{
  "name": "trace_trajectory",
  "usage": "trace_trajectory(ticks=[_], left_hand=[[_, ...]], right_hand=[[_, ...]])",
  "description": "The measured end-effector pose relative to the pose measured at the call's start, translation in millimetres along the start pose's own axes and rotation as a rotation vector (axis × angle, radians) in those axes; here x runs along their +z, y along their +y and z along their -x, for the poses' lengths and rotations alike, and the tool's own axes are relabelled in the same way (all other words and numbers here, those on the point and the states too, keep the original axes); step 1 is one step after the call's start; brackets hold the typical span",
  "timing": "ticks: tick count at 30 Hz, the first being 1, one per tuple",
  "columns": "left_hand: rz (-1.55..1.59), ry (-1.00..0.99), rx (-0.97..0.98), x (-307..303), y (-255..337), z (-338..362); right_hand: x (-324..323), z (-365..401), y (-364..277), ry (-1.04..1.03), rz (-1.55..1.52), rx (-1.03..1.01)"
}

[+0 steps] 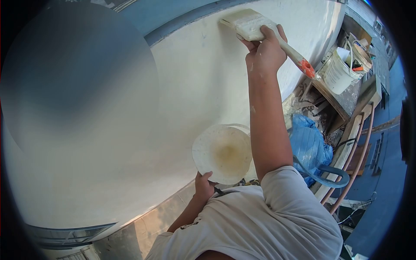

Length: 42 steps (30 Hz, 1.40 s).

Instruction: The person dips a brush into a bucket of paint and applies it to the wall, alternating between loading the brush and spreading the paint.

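My right hand (267, 51) is raised high and grips a wide paintbrush (251, 25) near its head. The bristles are coated in white and lie at or very near the upper part of the pale wall (186, 78); contact cannot be made out for sure. The brush handle slants down to the right and ends in an orange tip with a hole. Lower down, my left hand (204, 185) is closed on the rim of a white bucket (225, 154), tilted so that its inside shows. A yellowish stain or residue marks the bucket's bottom.
At the right, a white bucket of tools (340, 71) stands on a wooden table (346, 102). Below it lies a blue plastic bag (305, 138) beside a railing (353, 151). A blue-grey band (182, 19) borders the wall's top. A round blur covers the upper left.
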<state>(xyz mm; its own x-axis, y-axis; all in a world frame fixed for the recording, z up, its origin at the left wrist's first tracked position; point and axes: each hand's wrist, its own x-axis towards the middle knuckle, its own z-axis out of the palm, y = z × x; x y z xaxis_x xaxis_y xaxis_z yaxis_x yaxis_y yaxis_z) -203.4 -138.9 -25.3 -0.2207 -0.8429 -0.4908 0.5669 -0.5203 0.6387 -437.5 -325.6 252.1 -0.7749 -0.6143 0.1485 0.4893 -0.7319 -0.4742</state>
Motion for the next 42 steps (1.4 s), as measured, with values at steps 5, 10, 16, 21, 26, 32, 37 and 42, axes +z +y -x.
trace_trajectory(ticks=[5,10,16,21,26,32,37,42], left_hand=[[0.004,0.002,-0.009,-0.2,1.3,-2.5],[-0.01,0.005,0.02,-0.9,0.8,-3.3],[0.012,0.001,0.011,-4.8,-0.5,-5.1],[-0.023,0.014,0.021,0.4,1.5,-4.3],[0.013,-0.022,-0.014,-0.3,1.2,-5.0],[-0.044,0.02,0.013,6.0,0.7,-1.9],[-0.011,0.025,0.031,-0.2,-4.5,-2.8],[0.016,0.019,-0.003,2.9,1.1,1.3]], right_hand=[[-2.8,1.3,28.0,0.041,0.04,-0.022],[3.8,5.5,4.7,-0.001,-0.028,-0.066],[-6.4,-2.6,15.5,0.017,0.035,-0.06],[8.1,-2.3,6.0,-0.023,-0.061,-0.06],[-3.5,-3.7,12.4,-0.003,0.052,-0.042],[2.1,-6.1,15.1,-0.004,-0.001,-0.042],[-4.4,-0.7,7.7,-0.01,-0.051,-0.053],[-5.7,-6.9,25.5,0.023,-0.009,-0.034]])
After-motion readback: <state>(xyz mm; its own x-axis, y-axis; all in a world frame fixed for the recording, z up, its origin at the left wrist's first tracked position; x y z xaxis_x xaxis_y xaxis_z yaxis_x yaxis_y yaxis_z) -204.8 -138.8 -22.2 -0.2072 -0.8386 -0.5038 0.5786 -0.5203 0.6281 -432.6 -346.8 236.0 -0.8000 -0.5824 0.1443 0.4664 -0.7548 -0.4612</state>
